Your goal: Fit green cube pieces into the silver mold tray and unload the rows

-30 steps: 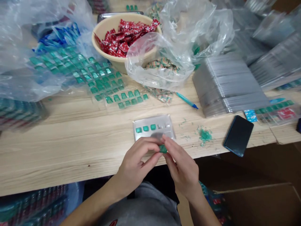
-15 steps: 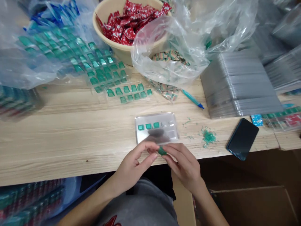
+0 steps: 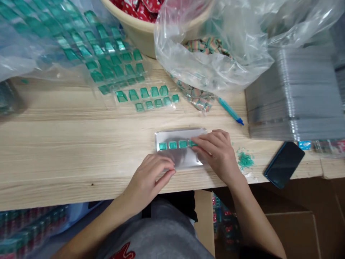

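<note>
A clear plastic blister tray [image 3: 185, 162] lies on the table in front of me, with three translucent green keycaps [image 3: 172, 145] in a row in its slots. The thumb and fingers of my right hand [image 3: 218, 154] are pinched on another green keycap [image 3: 192, 143] at the right end of that row, and partly cover it. At the tray's lower left edge is my left hand [image 3: 153, 174], its thumb and fingertips drawn together; nothing shows between them.
More green keycaps [image 3: 144, 92] sit in clear strips behind the tray. A pile of green scraps [image 3: 245, 160], a phone [image 3: 284, 165], a blue pen [image 3: 231, 111] and stacked clear trays [image 3: 309, 93] are to the right. At the back stand a cream tub [image 3: 140, 36] of red packets and a plastic bag [image 3: 212, 72].
My hands have separated from around the keycap. The right hand has moved forward to the tray with it; the left has stayed near the tray's front. The view has come closer to the table.
</note>
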`<move>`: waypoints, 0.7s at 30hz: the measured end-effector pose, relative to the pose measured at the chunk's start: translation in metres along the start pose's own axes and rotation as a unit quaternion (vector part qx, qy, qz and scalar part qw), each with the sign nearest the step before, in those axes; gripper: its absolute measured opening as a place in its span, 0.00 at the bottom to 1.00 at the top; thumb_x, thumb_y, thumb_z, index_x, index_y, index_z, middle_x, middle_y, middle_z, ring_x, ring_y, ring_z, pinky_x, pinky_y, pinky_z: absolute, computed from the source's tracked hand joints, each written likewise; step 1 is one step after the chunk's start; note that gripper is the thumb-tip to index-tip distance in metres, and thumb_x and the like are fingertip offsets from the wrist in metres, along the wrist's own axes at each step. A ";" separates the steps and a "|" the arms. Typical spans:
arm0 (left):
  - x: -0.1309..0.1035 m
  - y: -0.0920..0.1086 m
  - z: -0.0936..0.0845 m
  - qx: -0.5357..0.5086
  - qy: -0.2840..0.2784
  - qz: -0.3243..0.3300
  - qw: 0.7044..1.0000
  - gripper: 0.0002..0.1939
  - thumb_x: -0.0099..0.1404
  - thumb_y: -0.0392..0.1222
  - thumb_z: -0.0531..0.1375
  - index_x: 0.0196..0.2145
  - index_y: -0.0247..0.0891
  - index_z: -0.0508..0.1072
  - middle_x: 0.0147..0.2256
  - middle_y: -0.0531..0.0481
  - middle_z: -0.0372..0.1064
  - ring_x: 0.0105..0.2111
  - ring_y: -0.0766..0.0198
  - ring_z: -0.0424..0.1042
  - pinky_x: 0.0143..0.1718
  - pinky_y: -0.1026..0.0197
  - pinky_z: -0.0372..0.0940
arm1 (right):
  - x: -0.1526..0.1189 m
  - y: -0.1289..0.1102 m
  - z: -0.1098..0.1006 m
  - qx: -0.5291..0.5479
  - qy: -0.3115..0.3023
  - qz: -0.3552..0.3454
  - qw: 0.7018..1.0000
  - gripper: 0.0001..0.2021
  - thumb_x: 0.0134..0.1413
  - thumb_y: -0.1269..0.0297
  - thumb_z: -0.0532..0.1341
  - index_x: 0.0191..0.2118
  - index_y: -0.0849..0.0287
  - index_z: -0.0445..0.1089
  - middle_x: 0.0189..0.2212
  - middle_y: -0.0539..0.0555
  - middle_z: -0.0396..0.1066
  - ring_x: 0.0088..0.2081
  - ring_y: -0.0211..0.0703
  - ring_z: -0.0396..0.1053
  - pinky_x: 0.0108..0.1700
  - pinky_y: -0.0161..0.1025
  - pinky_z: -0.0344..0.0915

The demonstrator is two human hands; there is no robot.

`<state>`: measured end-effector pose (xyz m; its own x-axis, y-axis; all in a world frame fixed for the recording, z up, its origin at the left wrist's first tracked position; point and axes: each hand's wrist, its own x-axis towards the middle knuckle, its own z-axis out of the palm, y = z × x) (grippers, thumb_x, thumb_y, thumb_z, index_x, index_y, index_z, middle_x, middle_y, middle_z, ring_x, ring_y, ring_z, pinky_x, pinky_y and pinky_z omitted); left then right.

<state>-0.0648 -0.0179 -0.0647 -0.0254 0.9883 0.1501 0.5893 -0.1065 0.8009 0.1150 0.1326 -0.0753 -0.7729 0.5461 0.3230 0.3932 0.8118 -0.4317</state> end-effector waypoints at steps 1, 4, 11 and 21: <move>0.001 -0.001 0.001 0.038 -0.010 0.024 0.999 0.03 0.70 0.33 0.54 0.39 0.37 0.68 0.37 0.49 0.72 0.39 0.62 0.71 0.41 0.59 0.65 | 0.002 0.000 -0.001 -0.008 -0.007 -0.010 1.000 0.07 0.60 0.64 0.61 0.44 0.49 0.74 0.35 0.50 0.77 0.36 0.43 0.69 0.49 0.46 0.59; 0.003 -0.004 0.003 0.118 -0.032 0.072 0.990 0.05 0.70 0.31 0.53 0.41 0.34 0.69 0.37 0.47 0.72 0.37 0.61 0.70 0.39 0.58 0.64 | 0.005 0.003 0.001 -0.022 -0.030 -0.030 0.999 0.06 0.60 0.63 0.61 0.42 0.49 0.73 0.34 0.49 0.77 0.37 0.42 0.69 0.52 0.47 0.58; 0.005 -0.003 0.004 0.121 -0.022 0.100 0.987 0.06 0.72 0.35 0.51 0.37 0.35 0.67 0.35 0.47 0.70 0.35 0.60 0.69 0.36 0.58 0.65 | 0.014 0.003 -0.015 0.024 -0.089 -0.020 0.996 0.13 0.53 0.61 0.66 0.45 0.56 0.73 0.41 0.57 0.76 0.43 0.47 0.72 0.49 0.50 0.67; -0.003 0.014 -0.007 -0.043 -0.060 0.095 0.993 0.05 0.72 0.35 0.51 0.39 0.37 0.66 0.29 0.49 0.69 0.29 0.62 0.67 0.31 0.61 0.64 | 0.224 0.075 -0.131 -0.162 0.108 0.227 0.954 0.30 0.47 0.61 0.40 0.19 0.82 0.69 0.34 0.57 0.73 0.44 0.48 0.69 0.27 0.37 0.54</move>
<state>-0.0627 -0.0236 -0.0501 0.1786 0.9549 0.2370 0.5024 -0.2956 0.8125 0.0368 0.3432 0.0752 -0.3794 0.8587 0.3446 0.8235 0.4832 -0.2974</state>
